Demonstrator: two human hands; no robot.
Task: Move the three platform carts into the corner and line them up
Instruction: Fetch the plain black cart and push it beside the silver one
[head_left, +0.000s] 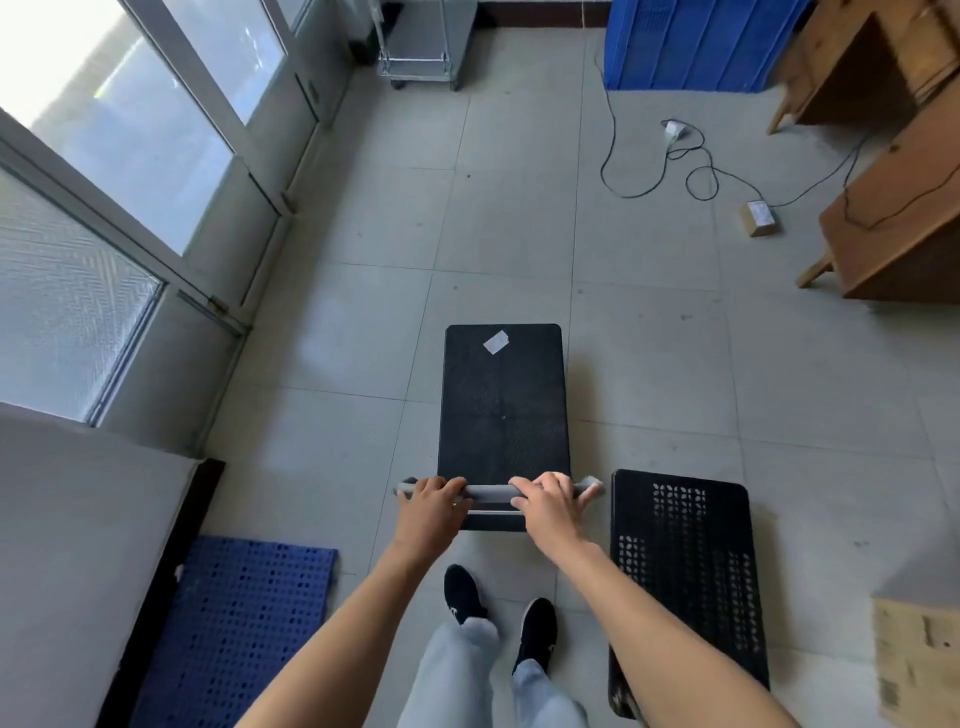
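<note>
As both hands closed over the grey handle bar (491, 491), a person stood behind a black platform cart (504, 405), its deck stretching straight ahead of the knuckles toward the far corner. The left hand (428, 501) gripped the bar near one end and the right hand (545, 499) near the other, fingers curled over the top. That wide hold looked chosen so the cart could be steered as well as pushed. A white label (496, 342) lay on the deck's far end, well ahead of the hands. Just right of the right hand, running back alongside that forearm, sat a second cart (685, 571) with a perforated black deck, apparently parked there until its turn came. Far ahead of the hands, close to the wall beside the glass doors (130, 130), what appeared to be the third cart (426, 41), silver-coloured, stood in the likely destination corner. Ahead and to the right of the right hand, a loose cable (649, 171) trailed across the tiles, off the straight line to the corner but a snag risk if the cart drifted that way. A blue mat (234, 623) lay down and to the left of the left hand.
</note>
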